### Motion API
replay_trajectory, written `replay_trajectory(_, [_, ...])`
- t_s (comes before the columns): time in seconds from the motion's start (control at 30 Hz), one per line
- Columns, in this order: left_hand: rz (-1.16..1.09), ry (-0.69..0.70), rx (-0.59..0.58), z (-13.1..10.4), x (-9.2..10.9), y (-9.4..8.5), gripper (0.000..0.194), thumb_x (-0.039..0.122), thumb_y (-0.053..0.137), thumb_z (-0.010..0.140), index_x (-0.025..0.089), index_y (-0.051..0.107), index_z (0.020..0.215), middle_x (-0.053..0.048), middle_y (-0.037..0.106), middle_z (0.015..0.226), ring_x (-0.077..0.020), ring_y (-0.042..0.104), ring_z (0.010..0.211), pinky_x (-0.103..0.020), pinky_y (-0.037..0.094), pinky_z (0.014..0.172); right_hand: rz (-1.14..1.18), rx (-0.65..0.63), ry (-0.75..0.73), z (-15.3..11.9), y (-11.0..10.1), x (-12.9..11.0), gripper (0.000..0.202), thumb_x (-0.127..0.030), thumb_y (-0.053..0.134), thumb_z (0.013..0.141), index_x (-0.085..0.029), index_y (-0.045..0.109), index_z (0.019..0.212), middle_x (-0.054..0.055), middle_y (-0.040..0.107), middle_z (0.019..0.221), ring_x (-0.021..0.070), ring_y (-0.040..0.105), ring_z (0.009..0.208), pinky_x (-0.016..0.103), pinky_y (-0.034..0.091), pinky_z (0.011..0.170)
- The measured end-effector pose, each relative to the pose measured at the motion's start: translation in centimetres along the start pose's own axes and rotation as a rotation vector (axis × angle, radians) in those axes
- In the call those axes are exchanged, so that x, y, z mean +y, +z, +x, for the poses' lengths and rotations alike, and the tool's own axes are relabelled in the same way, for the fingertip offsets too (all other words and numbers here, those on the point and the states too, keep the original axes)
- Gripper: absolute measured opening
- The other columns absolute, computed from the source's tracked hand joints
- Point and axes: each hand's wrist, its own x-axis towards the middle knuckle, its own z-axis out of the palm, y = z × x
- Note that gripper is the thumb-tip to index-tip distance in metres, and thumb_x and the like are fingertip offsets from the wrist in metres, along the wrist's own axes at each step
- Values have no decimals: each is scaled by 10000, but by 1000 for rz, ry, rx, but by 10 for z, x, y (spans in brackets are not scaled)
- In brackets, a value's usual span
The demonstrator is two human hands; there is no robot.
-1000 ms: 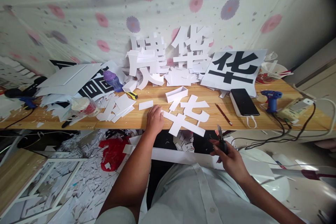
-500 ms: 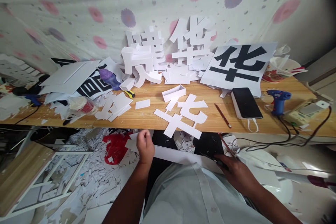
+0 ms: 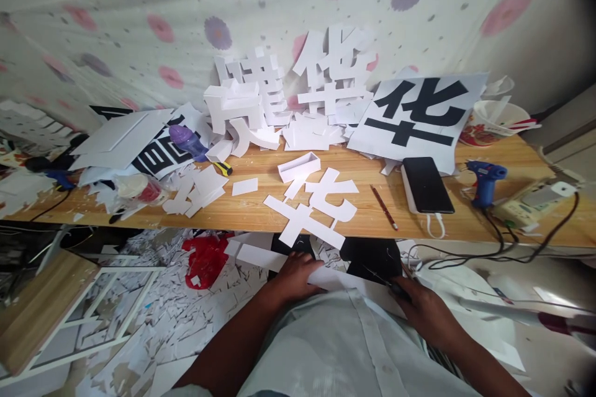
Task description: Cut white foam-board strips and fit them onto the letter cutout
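A long white board strip (image 3: pixel 347 282) lies across my lap, just below the table's front edge. My left hand (image 3: pixel 298 274) is closed around the strip near its middle, fingers over the far edge. In my right hand (image 3: pixel 419 301) is a dark-handled pair of scissors (image 3: pixel 384 280), its thin blades pointing left above the strip; the grip is partly hidden by the fingers. On the table in front lies a flat white cut-out character (image 3: pixel 307 214), with a narrow open white box (image 3: pixel 299 167) at its upper edge.
Beyond stand white raised characters (image 3: pixel 333 68) and a printed character sheet (image 3: pixel 419 108). A pencil (image 3: pixel 384 208), power bank (image 3: pixel 427 185), blue glue gun (image 3: pixel 485 181) with cables and yellow cutter (image 3: pixel 223 168) lie on the wooden table (image 3: pixel 251 214). Paper scraps (image 3: pixel 153 298) cover the floor.
My left hand has moved right, from a fist near the strip's left end to a hold near its middle. My right hand has barely moved. The view has shifted slightly.
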Motion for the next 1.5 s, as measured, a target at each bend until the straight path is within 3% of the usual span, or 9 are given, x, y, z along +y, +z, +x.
replay_trajectory(0.17, [-6, 2, 21, 6, 3, 2, 634, 702, 810, 837, 359, 753, 1367, -114, 740, 1227, -391, 660, 1203, -537, 456, 1066, 172, 61, 35, -3, -10, -31, 327, -559, 641, 1015, -322, 769, 1199, 79, 848, 1162, 368, 794, 1109, 467, 624, 983])
replay_trajectory(0.33, [-1, -27, 23, 0, -2, 2, 529, 680, 806, 834, 365, 778, 1258, -70, 747, 1158, -354, 677, 1149, -466, 480, 1013, 593, 172, 147, 12, -15, -90, 524, -694, 726, 966, -257, 703, 1256, 120, 833, 1151, 314, 809, 932, 420, 667, 833])
replay_trajectory(0.5, [-2, -26, 35, -11, -12, -2, 452, 622, 799, 853, 360, 781, 1222, -65, 751, 1151, -361, 693, 1129, -496, 485, 1026, 689, 268, 86, 64, -27, -142, 657, -682, 807, 910, -237, 637, 1362, 82, 822, 997, 201, 706, 600, 341, 606, 579])
replay_trajectory(0.6, [-2, -26, 59, -14, -22, -1, 498, 589, 829, 833, 347, 772, 1264, -99, 747, 1208, -398, 679, 1181, -554, 467, 1067, 725, 375, 56, 105, -35, -165, 617, -711, 854, 832, -227, 645, 1151, 23, 759, 818, 162, 635, 498, 298, 529, 474])
replay_trajectory(0.67, [-2, -17, 61, -16, -29, 2, 531, 574, 821, 841, 337, 759, 1312, -119, 745, 1229, -417, 668, 1203, -579, 464, 1068, 719, 334, 67, 127, -37, -175, 631, -746, 876, 771, -229, 626, 1035, -12, 704, 726, 155, 607, 454, 287, 493, 434])
replay_trajectory(0.8, [-23, -1, 76, -22, -44, 7, 549, 559, 770, 878, 354, 722, 1385, -112, 745, 1233, -415, 660, 1216, -585, 471, 1053, 656, 333, 123, 143, -32, -182, 641, -761, 892, 728, -241, 628, 994, -37, 651, 621, 157, 573, 420, 288, 463, 404])
replay_trajectory(1.1, [-69, 13, 67, -22, -70, 12, 603, 550, 761, 894, 355, 682, 1459, -120, 734, 1297, -396, 657, 1229, -545, 470, 1080, 608, 352, 242, 149, -25, -168, 653, -728, 933, 718, -220, 622, 983, -18, 682, 663, 160, 613, 439, 272, 470, 406])
replay_trajectory(1.3, [-76, 28, 51, -17, -79, -3, 576, 527, 748, 919, 344, 673, 1460, -112, 715, 1402, -386, 639, 1304, -520, 463, 1102, 607, 351, 280, 152, -27, -174, 682, -762, 936, 686, -218, 615, 946, -11, 682, 650, 153, 598, 430, 273, 485, 395])
replay_trajectory(1.5, [-134, 5, 39, -19, -79, -14, 568, 614, 725, 925, 362, 695, 1433, -87, 725, 1405, -383, 639, 1287, -494, 450, 1073, 611, 358, 246, 152, -24, -171, 629, -738, 919, 731, -225, 619, 937, -8, 689, 655, 153, 597, 423, 270, 469, 382])
